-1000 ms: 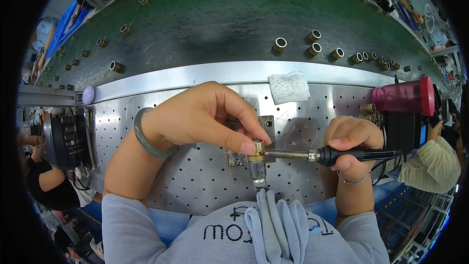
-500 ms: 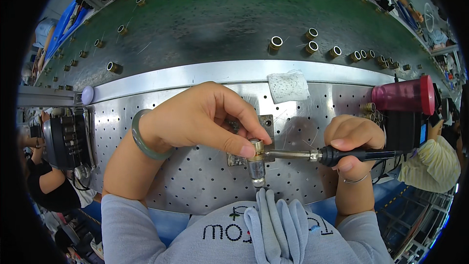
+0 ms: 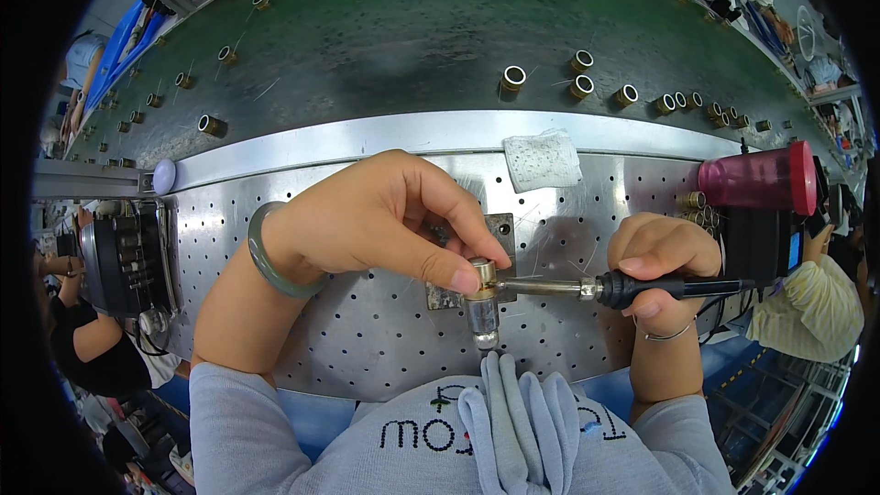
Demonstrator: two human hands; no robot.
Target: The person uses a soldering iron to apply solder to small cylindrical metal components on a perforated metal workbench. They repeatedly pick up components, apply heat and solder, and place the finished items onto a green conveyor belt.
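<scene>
Left grip (image 3: 394,225) pinches a metal cylinder (image 3: 483,313); right grip (image 3: 666,255) clasps a soldering iron (image 3: 555,288) at the cylinder's three o'clock; a white pad (image 3: 542,162) lies toward one.

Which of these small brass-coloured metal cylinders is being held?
The brass-coloured cylinder held by the left hand, with the silver-tipped, black-handled tool against it; the others are on the green belt or near the translucent pink cup.
</scene>
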